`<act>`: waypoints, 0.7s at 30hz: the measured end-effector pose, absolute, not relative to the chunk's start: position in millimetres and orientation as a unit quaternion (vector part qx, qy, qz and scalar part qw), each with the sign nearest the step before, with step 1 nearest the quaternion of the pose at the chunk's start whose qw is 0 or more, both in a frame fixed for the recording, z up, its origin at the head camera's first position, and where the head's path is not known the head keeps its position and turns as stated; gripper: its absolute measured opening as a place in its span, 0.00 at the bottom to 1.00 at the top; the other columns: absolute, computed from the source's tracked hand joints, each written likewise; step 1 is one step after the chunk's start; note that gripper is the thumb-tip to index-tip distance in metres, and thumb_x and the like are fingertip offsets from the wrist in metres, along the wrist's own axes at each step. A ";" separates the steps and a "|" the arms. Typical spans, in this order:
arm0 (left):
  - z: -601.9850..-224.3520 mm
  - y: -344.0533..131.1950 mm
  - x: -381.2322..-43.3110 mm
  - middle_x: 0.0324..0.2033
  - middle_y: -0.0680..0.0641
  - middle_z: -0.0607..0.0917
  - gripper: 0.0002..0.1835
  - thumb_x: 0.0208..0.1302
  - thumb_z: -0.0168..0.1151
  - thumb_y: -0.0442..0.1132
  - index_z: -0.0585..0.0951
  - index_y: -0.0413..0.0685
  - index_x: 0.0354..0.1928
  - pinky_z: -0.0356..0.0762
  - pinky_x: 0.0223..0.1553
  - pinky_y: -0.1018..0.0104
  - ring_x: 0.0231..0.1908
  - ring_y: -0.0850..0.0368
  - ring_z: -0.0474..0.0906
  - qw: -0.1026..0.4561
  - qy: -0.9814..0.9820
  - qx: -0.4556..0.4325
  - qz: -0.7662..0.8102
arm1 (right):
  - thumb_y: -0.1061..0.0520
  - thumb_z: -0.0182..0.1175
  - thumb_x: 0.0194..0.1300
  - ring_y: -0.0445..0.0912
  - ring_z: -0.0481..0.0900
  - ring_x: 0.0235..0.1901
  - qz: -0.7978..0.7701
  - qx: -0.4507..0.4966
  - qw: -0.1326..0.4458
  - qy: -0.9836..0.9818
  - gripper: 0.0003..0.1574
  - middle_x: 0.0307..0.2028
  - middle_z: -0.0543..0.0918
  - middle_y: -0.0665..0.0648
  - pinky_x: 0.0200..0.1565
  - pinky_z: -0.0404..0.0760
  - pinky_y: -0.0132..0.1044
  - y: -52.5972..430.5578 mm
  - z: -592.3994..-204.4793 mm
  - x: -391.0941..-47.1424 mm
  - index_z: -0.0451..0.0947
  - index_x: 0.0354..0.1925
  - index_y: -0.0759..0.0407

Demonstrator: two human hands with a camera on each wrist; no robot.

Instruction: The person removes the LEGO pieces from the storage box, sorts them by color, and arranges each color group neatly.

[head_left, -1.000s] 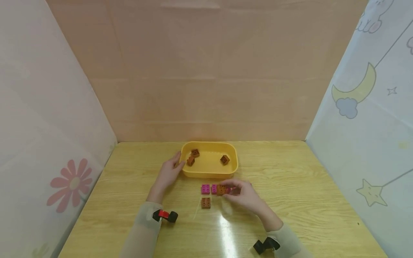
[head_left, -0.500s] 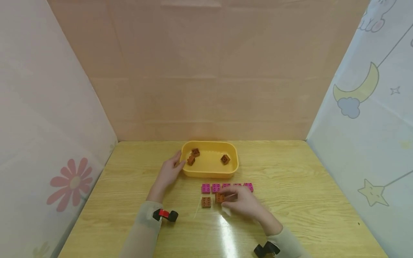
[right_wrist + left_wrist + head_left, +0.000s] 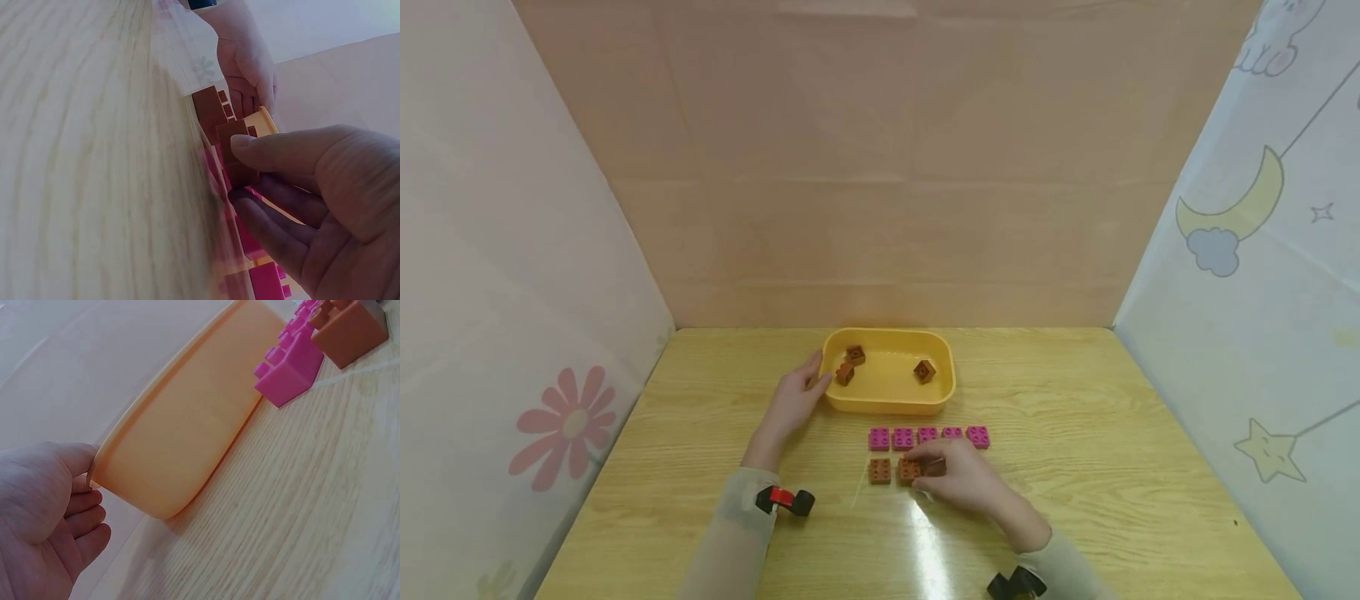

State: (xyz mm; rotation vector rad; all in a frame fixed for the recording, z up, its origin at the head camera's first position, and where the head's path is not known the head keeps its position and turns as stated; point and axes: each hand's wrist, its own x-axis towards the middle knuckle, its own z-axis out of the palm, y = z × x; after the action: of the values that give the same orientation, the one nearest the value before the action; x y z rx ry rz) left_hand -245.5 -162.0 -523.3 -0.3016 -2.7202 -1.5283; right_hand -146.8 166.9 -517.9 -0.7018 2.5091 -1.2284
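Observation:
My right hand pinches a brown toy building brick between thumb and fingers, low over the table. In the right wrist view the thumb lies across this brick. Just left of it sits another brown brick, studs up. Behind them runs a row of several pink bricks, partly covered by my right hand. At the back, my left hand holds the left end of a yellow plastic tub, thumb at its rim. Inside the tub are three brown bricks.
The wooden table is bounded at the back by a tan cloth wall. Printed cloth walls rise on the left and right. Both forearms reach in from the front edge.
My right hand has brought its brown brick from over the pink row toward the front, down beside the other brown brick. The pink row shows more now. My left hand stays at the tub.

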 end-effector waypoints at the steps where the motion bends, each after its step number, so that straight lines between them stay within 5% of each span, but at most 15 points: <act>1: -523.5 -162.1 -245.5 0.81 0.36 0.61 0.34 0.84 0.58 0.44 0.62 0.34 0.80 0.56 0.80 0.46 0.80 0.41 0.56 0.003 -0.867 -0.097 -0.489 | 0.61 0.78 0.61 0.46 0.89 0.47 -0.418 -0.246 0.125 0.865 0.25 0.52 0.90 0.56 0.50 0.88 0.33 166.7 -517.7 -146.2 0.88 0.57 0.58; 9: -522.5 -161.9 -244.6 0.81 0.36 0.61 0.34 0.84 0.58 0.44 0.62 0.34 0.81 0.55 0.80 0.46 0.80 0.42 0.56 0.001 -0.863 -0.095 -0.495 | 0.57 0.79 0.60 0.46 0.87 0.52 -0.375 -0.257 0.093 0.886 0.25 0.52 0.91 0.49 0.58 0.87 0.46 165.2 -519.6 -145.2 0.89 0.57 0.54; 21: -522.8 -162.4 -244.2 0.81 0.38 0.61 0.34 0.84 0.58 0.46 0.63 0.35 0.81 0.55 0.81 0.48 0.81 0.43 0.56 -0.001 -0.862 -0.092 -0.499 | 0.59 0.78 0.61 0.43 0.87 0.49 -0.367 -0.275 0.074 0.886 0.24 0.51 0.91 0.49 0.54 0.88 0.42 163.1 -524.5 -144.5 0.89 0.56 0.55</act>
State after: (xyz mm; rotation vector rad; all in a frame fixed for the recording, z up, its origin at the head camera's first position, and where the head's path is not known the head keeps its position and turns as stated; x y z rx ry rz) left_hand -244.2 -162.4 -522.8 -0.2879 -2.7082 -1.5682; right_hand -144.5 163.1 -524.5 -0.8264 2.6580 -1.1000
